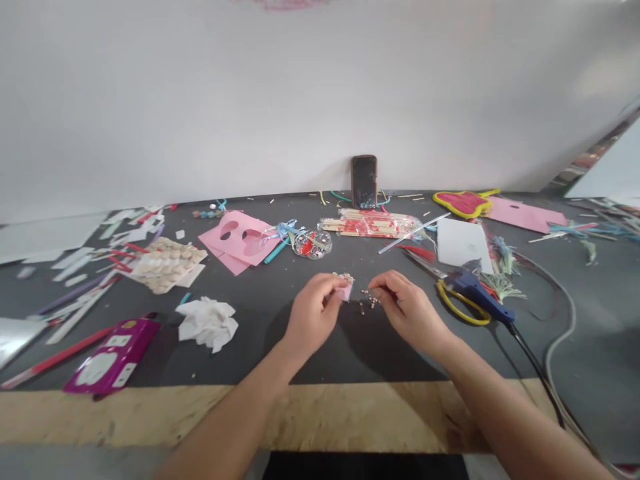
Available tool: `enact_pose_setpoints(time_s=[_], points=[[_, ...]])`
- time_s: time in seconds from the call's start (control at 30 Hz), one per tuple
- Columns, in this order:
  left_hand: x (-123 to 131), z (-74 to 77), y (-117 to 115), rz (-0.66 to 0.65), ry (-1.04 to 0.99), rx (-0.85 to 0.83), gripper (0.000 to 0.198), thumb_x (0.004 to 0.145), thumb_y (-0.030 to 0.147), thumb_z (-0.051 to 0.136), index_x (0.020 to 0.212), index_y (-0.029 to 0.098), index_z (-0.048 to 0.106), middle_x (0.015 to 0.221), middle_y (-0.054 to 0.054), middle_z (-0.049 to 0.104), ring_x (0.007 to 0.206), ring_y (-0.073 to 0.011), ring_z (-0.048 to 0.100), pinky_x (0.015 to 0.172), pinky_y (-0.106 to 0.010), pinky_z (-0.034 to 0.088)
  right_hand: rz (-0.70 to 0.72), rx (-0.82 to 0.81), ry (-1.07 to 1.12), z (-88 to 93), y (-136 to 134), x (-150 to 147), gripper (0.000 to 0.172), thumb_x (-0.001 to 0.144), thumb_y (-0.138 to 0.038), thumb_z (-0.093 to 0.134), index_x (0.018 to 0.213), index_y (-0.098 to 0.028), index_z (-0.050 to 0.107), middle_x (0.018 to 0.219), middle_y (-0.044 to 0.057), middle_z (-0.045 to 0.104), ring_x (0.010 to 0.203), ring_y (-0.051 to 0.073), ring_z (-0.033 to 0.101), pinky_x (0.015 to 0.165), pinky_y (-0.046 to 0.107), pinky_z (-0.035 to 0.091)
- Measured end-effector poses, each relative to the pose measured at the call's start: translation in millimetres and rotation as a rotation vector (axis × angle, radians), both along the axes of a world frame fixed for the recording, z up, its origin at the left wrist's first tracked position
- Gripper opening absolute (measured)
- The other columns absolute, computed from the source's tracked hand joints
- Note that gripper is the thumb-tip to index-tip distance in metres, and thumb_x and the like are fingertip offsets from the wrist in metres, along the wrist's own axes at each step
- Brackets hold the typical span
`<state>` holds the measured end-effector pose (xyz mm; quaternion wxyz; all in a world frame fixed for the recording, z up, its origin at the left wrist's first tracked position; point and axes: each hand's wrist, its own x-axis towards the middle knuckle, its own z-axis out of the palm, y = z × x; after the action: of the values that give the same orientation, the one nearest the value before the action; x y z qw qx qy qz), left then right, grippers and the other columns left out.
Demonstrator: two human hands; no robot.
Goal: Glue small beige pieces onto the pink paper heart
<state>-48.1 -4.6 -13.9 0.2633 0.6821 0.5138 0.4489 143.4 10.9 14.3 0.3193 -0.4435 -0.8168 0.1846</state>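
Near the middle of the dark tabletop, my left hand [314, 308] pinches a small pink piece [347, 291] between thumb and fingers. Tiny pale bits line the upper edge of that piece. Just to its right lies a scatter of small beads [373, 302] on the table. My right hand [407, 308] is over the right side of these beads, its thumb and fingertips pressed together. Whatever sits in that pinch, if anything, is too small to make out. The two hands are apart from each other.
A blue glue gun [473, 288] with its cord and yellow-handled scissors [463, 310] lie to the right. Ahead are bundled wooden sticks [370, 224] and a phone [365, 181] leaning on the wall. Leftward are crumpled tissue [209, 324], pink cut paper [240, 239] and a purple packet [113, 353].
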Motion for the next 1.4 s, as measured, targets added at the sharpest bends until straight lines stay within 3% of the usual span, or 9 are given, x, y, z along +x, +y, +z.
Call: enact_pose_setpoints(time_s=[0.07,0.23,0.33,0.47,0.6,1.0,1.4], points=[[-10.5,-6.1,9.6,0.108,0.241,0.105,0.021,0.087,0.018,0.050,0.099,0.019,0.066,0.104,-0.008,0.066,0.103,-0.0227,0.058,0.093,-0.041,0.047,-0.106,0.061,-0.030,-12.7,7.8,4.3,0.015,0.090,-0.018,0.044,0.089,-0.020,0.058,0.085,0.004,0.062,0.076,0.016,0.059,0.070,0.026,0.044],[-20.5,-20.9,23.0,0.209,0.469,0.036,0.026,0.086,0.021,0.053,0.108,0.024,0.066,0.114,-0.006,0.063,0.111,-0.0250,0.053,0.098,-0.044,0.041,-0.157,0.106,0.006,-34.2,24.0,19.6,0.014,0.089,-0.021,0.046,0.086,-0.020,0.060,0.081,0.005,0.063,0.074,0.018,0.059,0.069,0.027,0.045],[-18.1,-21.8,28.6,0.184,0.473,0.021,0.029,0.088,0.019,0.049,0.112,0.022,0.065,0.115,-0.007,0.062,0.111,-0.0235,0.053,0.099,-0.041,0.042,-0.163,0.113,0.038,-36.6,24.3,25.2,0.014,0.088,-0.022,0.047,0.086,-0.020,0.060,0.080,0.004,0.063,0.071,0.017,0.059,0.066,0.027,0.045],[-13.8,-11.7,42.8,0.069,0.540,-0.014,0.035,0.087,0.013,0.046,0.117,0.020,0.061,0.118,-0.008,0.060,0.110,-0.0202,0.056,0.098,-0.033,0.043,-0.150,0.102,0.066,-35.0,20.0,26.9,0.014,0.088,-0.022,0.047,0.085,-0.020,0.062,0.079,0.004,0.064,0.068,0.017,0.059,0.063,0.026,0.045],[-9.0,-2.0,58.7,0.000,0.651,-0.082,0.026,0.082,0.015,0.056,0.105,0.017,0.067,0.109,-0.010,0.064,0.105,-0.0232,0.059,0.094,-0.034,0.045,-0.134,0.085,0.095,-33.1,17.9,26.4,0.015,0.087,-0.022,0.048,0.085,-0.021,0.062,0.079,0.005,0.065,0.069,0.017,0.060,0.064,0.026,0.046],[-2.2,-8.1,66.2,0.005,0.710,-0.061,0.015,0.081,0.012,0.056,0.079,0.019,0.069,0.088,-0.005,0.068,0.091,-0.0200,0.062,0.084,-0.030,0.047,-0.076,0.071,0.152,-34.4,15.1,26.1,0.015,0.085,-0.017,0.048,0.085,-0.020,0.062,0.083,0.005,0.066,0.073,0.016,0.062,0.064,0.026,0.046],[4.8,-5.9,75.3,-0.046,0.647,-0.066,0.014,0.081,0.015,0.057,0.080,0.019,0.071,0.087,-0.004,0.071,0.089,-0.0191,0.063,0.086,-0.032,0.046,-0.037,0.037,0.109,-38.8,15.1,24.5,0.015,0.087,-0.016,0.048,0.086,-0.021,0.062,0.084,0.004,0.066,0.076,0.016,0.061,0.069,0.027,0.046]])
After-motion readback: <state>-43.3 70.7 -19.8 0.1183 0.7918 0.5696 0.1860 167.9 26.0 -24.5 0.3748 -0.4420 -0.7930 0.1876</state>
